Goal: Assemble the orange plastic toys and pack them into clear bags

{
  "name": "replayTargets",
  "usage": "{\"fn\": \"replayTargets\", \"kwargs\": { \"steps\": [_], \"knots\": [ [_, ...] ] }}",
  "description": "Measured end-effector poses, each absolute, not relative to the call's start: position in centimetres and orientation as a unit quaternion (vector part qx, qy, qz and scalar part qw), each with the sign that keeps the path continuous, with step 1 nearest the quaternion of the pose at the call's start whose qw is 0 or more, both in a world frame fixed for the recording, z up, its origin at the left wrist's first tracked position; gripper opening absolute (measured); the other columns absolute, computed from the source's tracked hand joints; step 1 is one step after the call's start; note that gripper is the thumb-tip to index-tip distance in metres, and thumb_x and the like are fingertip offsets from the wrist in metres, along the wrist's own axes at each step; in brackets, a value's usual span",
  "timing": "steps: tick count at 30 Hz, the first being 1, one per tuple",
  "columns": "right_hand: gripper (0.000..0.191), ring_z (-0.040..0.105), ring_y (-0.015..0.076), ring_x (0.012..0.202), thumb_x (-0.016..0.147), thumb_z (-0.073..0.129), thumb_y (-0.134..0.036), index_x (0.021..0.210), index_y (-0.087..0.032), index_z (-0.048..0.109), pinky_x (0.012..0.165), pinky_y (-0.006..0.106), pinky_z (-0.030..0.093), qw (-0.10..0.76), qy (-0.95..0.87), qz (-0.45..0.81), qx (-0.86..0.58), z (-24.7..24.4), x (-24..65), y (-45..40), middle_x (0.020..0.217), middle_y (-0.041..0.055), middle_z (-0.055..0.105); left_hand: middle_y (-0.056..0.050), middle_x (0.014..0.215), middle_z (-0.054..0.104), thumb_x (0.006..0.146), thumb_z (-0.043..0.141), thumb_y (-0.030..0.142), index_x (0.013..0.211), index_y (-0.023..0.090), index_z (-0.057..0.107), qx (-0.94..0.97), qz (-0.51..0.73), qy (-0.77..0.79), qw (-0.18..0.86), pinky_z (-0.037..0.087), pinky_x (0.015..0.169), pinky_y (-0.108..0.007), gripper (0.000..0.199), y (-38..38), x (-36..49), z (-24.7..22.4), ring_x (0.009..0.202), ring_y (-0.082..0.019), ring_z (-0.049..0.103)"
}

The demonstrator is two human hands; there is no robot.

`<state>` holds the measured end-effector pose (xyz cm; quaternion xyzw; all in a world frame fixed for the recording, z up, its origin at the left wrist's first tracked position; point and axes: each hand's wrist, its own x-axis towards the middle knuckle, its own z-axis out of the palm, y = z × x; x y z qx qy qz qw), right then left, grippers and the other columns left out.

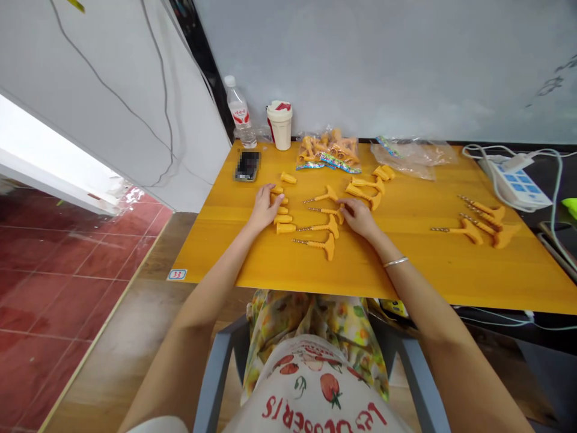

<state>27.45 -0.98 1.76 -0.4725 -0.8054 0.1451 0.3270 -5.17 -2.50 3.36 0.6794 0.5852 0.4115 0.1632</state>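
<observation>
Yellow wooden bench (211, 252): orange T-handled auger (325, 211) lies crosswise, metal tip pointing left, handle touching the nearer right hand (358, 218), whose grip looks loosely apart, not clamped, as far as this view shows; left hand (265, 210) rests open beside orange caps (285, 228).

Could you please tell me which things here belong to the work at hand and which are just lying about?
Work: left hand, right hand, orange plastic caps, T-handled gimlets, bagged orange parts.
Lying about: water bottle, lidded cup, phone, power strip.
</observation>
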Motion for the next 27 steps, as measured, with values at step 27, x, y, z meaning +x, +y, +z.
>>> {"fn": "replayTargets", "kwargs": {
  "steps": [27],
  "knots": [
    [0.051, 0.053, 0.0322, 0.121, 0.083, 0.054, -0.010, 0.129, -0.030, 0.063, 0.099, 0.055, 0.048, 0.181, -0.941, 0.071, -0.277, 3.9, 27.3, -11.7, 0.140, 0.0073, 0.058, -0.010, 0.134, 0.059, 0.083, 0.067, 0.055, 0.108, 0.028, 0.070, 0.834, 0.276, 0.478, 0.022, 0.030, 0.108, -0.053, 0.037, -9.7, -5.4, 4.6, 0.129, -0.035, 0.043]
  ]
}}
